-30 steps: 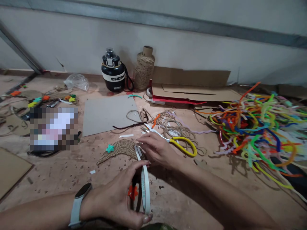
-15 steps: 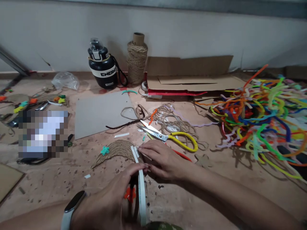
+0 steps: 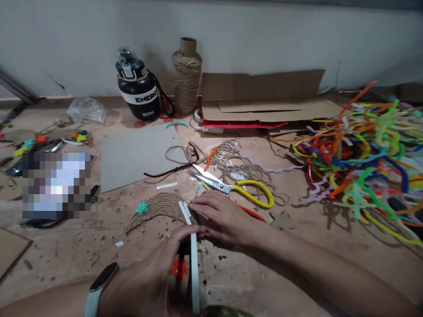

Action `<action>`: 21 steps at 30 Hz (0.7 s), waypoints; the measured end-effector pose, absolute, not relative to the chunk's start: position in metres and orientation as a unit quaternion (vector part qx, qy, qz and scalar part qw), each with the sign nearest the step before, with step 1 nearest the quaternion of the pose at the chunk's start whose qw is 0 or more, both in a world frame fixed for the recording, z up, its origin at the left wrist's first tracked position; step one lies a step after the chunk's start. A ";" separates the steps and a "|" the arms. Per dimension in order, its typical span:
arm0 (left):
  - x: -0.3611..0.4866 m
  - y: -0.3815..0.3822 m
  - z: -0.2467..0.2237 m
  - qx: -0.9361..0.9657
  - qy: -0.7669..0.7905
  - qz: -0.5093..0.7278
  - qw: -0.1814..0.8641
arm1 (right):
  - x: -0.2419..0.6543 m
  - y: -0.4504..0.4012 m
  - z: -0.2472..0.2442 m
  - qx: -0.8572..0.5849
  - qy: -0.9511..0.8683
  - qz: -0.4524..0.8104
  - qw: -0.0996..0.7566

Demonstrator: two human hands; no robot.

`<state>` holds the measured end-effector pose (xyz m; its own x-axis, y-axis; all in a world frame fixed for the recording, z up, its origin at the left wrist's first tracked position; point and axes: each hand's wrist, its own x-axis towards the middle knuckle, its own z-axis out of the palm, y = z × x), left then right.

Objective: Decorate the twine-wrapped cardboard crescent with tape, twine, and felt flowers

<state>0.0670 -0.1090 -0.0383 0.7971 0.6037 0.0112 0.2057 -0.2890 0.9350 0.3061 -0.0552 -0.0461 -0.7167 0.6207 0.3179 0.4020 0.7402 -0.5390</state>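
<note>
A curved crescent (image 3: 158,207) wrapped in brown twine lies on the table, with a turquoise flower (image 3: 142,208) on its left part. A long white strip (image 3: 194,273) runs from its right end toward the bottom edge. My left hand (image 3: 155,264), wearing a wristband, pinches the strip near its upper part, thumb and fingertips close to the crescent's end. An orange flower (image 3: 179,267) shows beneath this hand. My right hand (image 3: 224,218) rests just right of the strip, its fingers together and fingertips at the strip's upper end; what they grip is hidden.
Yellow-handled scissors (image 3: 231,187) lie beyond my right hand, beside tangled twine (image 3: 246,163). Grey board (image 3: 139,154), a black bottle (image 3: 140,94) and a twine spool (image 3: 187,79) stand or lie behind. Colourful pipe cleaners (image 3: 363,158) are heaped right; a blurred bright object (image 3: 59,185) is left.
The view has shifted slightly. Both hands keep nearly the same place, and the lower part of the white strip now looks narrower and straighter.
</note>
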 end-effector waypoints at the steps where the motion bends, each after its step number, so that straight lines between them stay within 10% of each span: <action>1: 0.067 -0.109 -0.038 0.781 0.258 0.183 0.539 | 0.306 -0.055 -0.046 -0.285 -0.900 0.221 0.246; 21: 0.072 -0.103 -0.032 0.745 0.243 0.201 0.588 | 0.307 -0.056 -0.047 -0.284 -0.905 0.221 0.229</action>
<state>0.0717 -0.1025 -0.0321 0.8008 0.5988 0.0144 0.1251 -0.1908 0.9736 0.3072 -0.0561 -0.0470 -0.7340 0.6144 0.2893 0.4120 0.7416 -0.5295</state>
